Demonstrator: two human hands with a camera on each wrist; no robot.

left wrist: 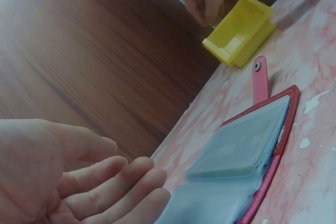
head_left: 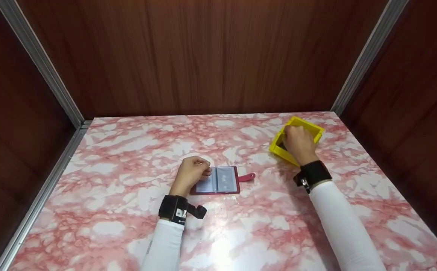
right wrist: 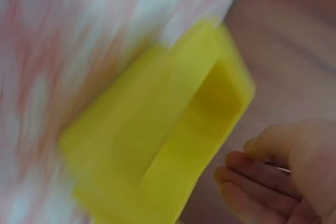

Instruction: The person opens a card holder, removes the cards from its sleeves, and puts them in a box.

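Observation:
A small red card holder (head_left: 227, 180) lies spread on the table, its clear plastic sleeves (left wrist: 231, 150) facing up and its snap strap (left wrist: 260, 80) stretched out to the right. My left hand (head_left: 194, 171) hovers over the holder's left side; in the left wrist view its fingers are loosely bent with nothing between them. At the right, my right hand (head_left: 299, 143) is over a yellow bin (head_left: 295, 121) with its fingers curled. A pale sliver shows by the right fingers in the right wrist view, too small to identify. Something dark is partly visible inside the bin.
The table (head_left: 109, 199) has a red and white marbled top. Dark wood-look panels (head_left: 203, 56) rise at the back and both sides, with metal posts (head_left: 369, 56) at the corners. Clear tape pieces (head_left: 229, 197) lie by the card holder.

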